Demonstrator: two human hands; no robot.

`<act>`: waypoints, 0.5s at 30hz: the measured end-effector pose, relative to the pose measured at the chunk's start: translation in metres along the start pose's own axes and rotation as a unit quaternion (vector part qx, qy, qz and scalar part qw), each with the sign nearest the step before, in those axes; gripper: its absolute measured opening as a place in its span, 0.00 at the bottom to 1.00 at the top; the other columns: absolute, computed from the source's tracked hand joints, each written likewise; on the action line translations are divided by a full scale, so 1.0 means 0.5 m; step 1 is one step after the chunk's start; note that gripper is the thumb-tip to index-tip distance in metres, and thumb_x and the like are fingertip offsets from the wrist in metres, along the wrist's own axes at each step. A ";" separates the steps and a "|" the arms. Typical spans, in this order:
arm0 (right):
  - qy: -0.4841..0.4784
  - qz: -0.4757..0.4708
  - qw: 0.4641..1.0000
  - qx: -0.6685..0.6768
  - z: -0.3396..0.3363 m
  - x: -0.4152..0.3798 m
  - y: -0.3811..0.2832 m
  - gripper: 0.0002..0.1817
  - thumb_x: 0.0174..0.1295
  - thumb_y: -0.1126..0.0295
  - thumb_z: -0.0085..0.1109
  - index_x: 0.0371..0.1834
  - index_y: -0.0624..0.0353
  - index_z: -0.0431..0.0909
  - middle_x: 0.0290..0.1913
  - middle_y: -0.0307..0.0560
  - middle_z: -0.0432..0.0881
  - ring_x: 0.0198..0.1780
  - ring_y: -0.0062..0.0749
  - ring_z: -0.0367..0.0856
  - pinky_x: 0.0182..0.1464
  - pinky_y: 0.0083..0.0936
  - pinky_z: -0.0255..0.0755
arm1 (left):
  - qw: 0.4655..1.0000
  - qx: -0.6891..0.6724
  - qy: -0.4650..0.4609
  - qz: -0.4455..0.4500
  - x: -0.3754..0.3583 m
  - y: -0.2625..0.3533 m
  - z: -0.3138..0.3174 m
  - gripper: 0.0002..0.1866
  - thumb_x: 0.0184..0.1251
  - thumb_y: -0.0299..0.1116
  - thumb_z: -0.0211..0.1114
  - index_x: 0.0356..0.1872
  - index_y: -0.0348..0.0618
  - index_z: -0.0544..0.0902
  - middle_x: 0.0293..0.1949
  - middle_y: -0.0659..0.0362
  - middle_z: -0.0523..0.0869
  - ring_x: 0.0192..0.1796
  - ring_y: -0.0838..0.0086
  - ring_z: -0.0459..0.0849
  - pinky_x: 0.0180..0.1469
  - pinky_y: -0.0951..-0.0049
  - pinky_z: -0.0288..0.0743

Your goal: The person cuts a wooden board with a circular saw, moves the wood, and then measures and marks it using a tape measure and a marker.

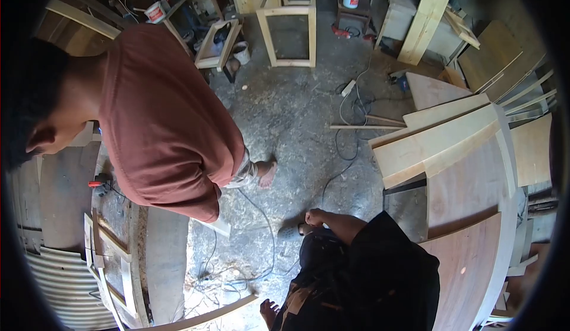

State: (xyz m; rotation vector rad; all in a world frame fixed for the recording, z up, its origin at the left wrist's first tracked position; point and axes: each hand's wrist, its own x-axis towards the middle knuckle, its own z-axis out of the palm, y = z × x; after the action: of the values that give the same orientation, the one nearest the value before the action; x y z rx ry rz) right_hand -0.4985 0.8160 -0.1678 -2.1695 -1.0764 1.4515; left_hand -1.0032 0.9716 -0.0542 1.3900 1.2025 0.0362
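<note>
Crowding the floor (297,117), cables (274,242), co-worker (163,117), board (217,315) near loosely spread left hand (269,313), right hand (314,217) curled, grip unclear

A woodworking workshop — timber frames (288,11), plywood sheets (466,268), scattered shavings.

Your clothing (392,271) is black, while the other person's shirt (166,117) is plain brownish red. You see a mottled grey floor (309,111).

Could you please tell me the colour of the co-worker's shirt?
The shirt is dull reddish-brown, seen best in the head view.
</note>
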 end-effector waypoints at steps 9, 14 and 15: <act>-0.012 -0.414 0.552 -0.724 0.009 0.234 -0.217 0.09 0.54 0.63 0.54 0.22 0.51 0.81 0.27 0.41 0.81 0.31 0.27 0.81 0.32 0.34 0.73 | 0.977 -0.084 0.161 -0.115 -0.053 0.233 -0.033 0.17 0.67 0.45 0.57 0.49 0.46 0.75 0.35 0.55 0.81 0.30 0.70 0.80 0.29 0.72 0.71; -0.113 -0.376 0.639 -0.661 0.057 0.287 -0.267 0.09 0.57 0.66 0.53 0.31 0.53 0.84 0.33 0.45 0.84 0.37 0.35 0.83 0.37 0.36 0.75 | 0.994 0.036 0.105 -0.009 -0.074 0.101 -0.012 0.19 0.68 0.46 0.57 0.52 0.45 0.74 0.37 0.54 0.82 0.32 0.68 0.81 0.31 0.69 0.73; -0.105 -0.405 0.590 -0.690 0.049 0.275 -0.291 0.09 0.58 0.66 0.52 0.31 0.53 0.84 0.33 0.45 0.85 0.37 0.36 0.83 0.37 0.37 0.75 | 0.993 0.017 0.114 -0.024 -0.079 0.081 -0.002 0.20 0.68 0.46 0.56 0.53 0.44 0.74 0.37 0.53 0.82 0.32 0.68 0.81 0.31 0.69 0.73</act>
State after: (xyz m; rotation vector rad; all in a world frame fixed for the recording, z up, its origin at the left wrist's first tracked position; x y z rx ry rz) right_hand -0.5521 1.0103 -0.1773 -1.3388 -3.4174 0.2113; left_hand -0.9973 0.9580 0.0002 1.4138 1.4314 0.1432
